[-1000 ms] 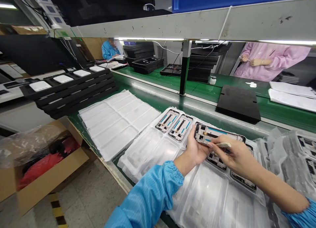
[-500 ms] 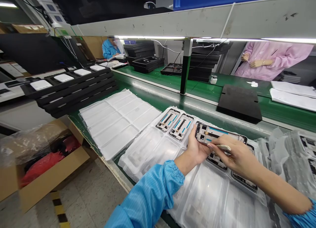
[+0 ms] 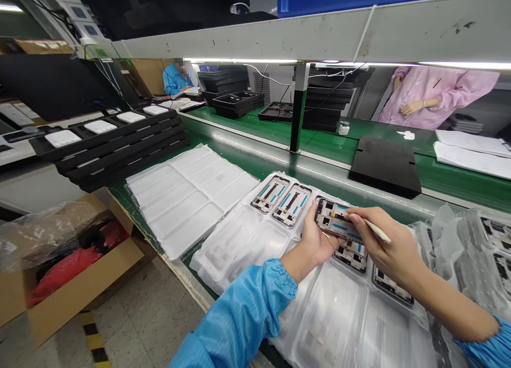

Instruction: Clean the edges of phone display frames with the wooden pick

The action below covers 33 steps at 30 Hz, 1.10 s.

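Observation:
My left hand is closed around the lower left end of a phone frame, held tilted above the trays. The frame is silver inside with a black rim, a dark flex cable and blue strips. A pale, pointed stick is pinched in my right hand, over the middle of the frame; its tip is hidden by my fingers. Below, a clear plastic tray holds more phone frames: two at its far end and others beneath my hands.
Flat white trays lie to the left on the green bench. More plastic trays with frames stand at right. A black foam block sits behind. An open carton is on the floor at left. Two people are across the bench.
My right hand has shifted a little and turned, so the stick now slants down to the right and shows more of its length. The phone frame stays in my left hand.

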Available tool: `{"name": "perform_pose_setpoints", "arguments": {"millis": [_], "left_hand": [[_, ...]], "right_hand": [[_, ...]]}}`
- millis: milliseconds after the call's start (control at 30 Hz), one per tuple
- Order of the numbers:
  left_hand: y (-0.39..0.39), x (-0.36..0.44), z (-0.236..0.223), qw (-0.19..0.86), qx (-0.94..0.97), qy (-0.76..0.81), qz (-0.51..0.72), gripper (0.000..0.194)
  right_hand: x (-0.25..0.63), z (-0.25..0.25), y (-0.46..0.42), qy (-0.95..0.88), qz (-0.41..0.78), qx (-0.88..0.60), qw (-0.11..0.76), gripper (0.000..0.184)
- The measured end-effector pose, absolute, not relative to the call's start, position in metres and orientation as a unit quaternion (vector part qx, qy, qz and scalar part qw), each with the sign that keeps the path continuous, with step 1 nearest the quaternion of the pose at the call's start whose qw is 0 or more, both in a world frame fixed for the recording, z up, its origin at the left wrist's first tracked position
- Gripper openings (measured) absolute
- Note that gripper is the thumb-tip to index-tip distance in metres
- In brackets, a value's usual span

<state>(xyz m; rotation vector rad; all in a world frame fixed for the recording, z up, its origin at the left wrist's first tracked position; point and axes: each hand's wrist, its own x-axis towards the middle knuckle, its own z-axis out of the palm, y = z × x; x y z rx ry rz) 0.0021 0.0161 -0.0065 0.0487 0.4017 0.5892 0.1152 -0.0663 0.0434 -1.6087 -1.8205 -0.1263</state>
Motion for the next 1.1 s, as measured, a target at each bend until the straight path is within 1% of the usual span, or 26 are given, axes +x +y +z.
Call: {"name": "perform_pose_setpoints", "arguments": {"millis": [67, 133, 267, 467, 567, 667, 800, 867, 967, 1100], "left_hand": [[0.016, 0.002, -0.007, 0.938, 0.028, 0.191, 0.287, 0.052], [0.016, 0.003, -0.007, 0.939, 0.029, 0.192, 0.284, 0.054], [0.017, 0.005, -0.010, 0.937, 0.038, 0.195, 0.289, 0.055], [0.016, 0.008, -0.007, 0.925, 0.056, 0.222, 0.303, 0.049], [0.013, 0.007, 0.000, 0.913, 0.066, 0.247, 0.317, 0.047], [0.013, 0.006, 0.004, 0.901, 0.082, 0.274, 0.326, 0.044], [0.014, 0.008, 0.006, 0.899, 0.103, 0.304, 0.298, 0.051], [0.014, 0.008, 0.008, 0.902, 0.109, 0.311, 0.279, 0.053], [0.014, 0.007, 0.011, 0.906, 0.126, 0.304, 0.265, 0.055], [0.015, 0.006, 0.013, 0.905, 0.135, 0.307, 0.262, 0.055]], "right_hand": [[0.121, 0.041, -0.064, -0.702, -0.100, -0.625, 0.327, 0.024], [0.127, 0.037, -0.061, -0.711, -0.119, -0.632, 0.285, 0.026], [0.134, 0.034, -0.059, -0.726, -0.070, -0.655, 0.196, 0.036], [0.129, 0.044, -0.061, -0.715, 0.013, -0.692, 0.099, 0.037], [0.123, 0.052, -0.062, -0.695, 0.028, -0.713, 0.088, 0.037], [0.124, 0.062, -0.062, -0.683, 0.028, -0.724, 0.087, 0.044], [0.147, 0.093, -0.077, -0.689, 0.048, -0.718, 0.089, 0.048], [0.168, 0.115, -0.103, -0.692, 0.061, -0.714, 0.091, 0.045], [0.204, 0.149, -0.162, -0.680, 0.065, -0.724, 0.093, 0.038], [0.242, 0.182, -0.261, -0.601, 0.054, -0.794, 0.077, 0.037]]}}
